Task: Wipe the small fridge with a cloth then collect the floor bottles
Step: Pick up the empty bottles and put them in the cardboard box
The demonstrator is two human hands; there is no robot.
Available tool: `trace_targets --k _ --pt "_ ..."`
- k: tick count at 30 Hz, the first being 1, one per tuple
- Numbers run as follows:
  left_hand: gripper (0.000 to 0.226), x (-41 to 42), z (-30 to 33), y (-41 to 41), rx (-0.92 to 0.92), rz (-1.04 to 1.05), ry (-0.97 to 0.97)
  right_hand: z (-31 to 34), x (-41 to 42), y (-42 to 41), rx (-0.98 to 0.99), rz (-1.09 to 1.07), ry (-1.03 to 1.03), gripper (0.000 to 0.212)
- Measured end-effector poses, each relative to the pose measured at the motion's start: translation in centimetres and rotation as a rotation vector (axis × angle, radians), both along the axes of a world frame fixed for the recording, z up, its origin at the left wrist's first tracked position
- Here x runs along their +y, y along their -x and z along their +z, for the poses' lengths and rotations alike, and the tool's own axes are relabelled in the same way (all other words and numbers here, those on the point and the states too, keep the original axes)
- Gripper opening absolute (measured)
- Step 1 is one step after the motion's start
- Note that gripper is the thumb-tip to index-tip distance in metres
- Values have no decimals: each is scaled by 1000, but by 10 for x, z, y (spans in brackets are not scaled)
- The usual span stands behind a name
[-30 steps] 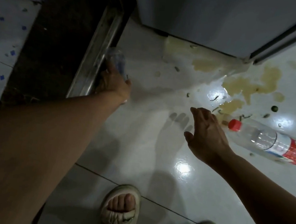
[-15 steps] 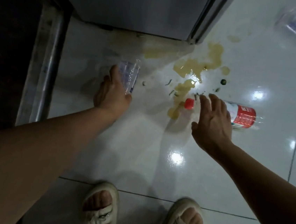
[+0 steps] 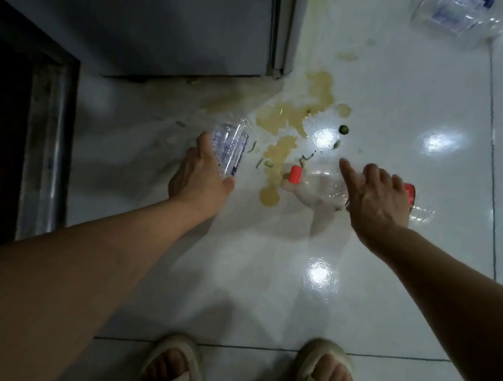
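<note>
My left hand (image 3: 200, 175) grips a clear plastic bottle with a blue label (image 3: 228, 147), held above the white floor in front of the fridge. A clear bottle with a red cap and red label (image 3: 322, 183) lies on its side on the tiles. Over its middle my right hand (image 3: 373, 197) is spread, fingers straight; whether it touches the bottle is unclear. A large clear bottle with a blue label (image 3: 461, 13) lies at the top right. The grey small fridge (image 3: 156, 19) stands at the top left.
A yellowish spill (image 3: 294, 123) with green scraps spreads on the tiles between the fridge corner and the red-capped bottle. A dark doorway with a metal threshold (image 3: 43, 150) runs along the left. My two sandalled feet (image 3: 249, 376) stand at the bottom.
My left hand has carried the blue-label bottle from the threshold toward the spill. My right hand has reached forward over the red-capped bottle. The view swung right, bringing in the large bottle.
</note>
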State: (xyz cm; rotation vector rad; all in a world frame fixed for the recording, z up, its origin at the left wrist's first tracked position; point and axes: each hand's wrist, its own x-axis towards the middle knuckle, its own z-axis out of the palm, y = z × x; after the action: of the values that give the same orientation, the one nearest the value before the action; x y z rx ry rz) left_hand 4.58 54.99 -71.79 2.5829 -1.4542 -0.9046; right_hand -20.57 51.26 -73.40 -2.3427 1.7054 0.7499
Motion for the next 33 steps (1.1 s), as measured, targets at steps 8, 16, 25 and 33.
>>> trace_targets --k 8,16,25,33 --pt "72 -2 118 42 31 -49 -24 131 20 19 -292 -302 -2 47" --pt "65 -51 274 138 119 -189 14 302 2 95 -426 -523 108 47" --pt "62 -111 407 243 138 -254 58 432 -37 208 -439 -673 163 42" --pt "63 -178 450 295 163 -213 121 479 -110 267 -436 -669 207 40"
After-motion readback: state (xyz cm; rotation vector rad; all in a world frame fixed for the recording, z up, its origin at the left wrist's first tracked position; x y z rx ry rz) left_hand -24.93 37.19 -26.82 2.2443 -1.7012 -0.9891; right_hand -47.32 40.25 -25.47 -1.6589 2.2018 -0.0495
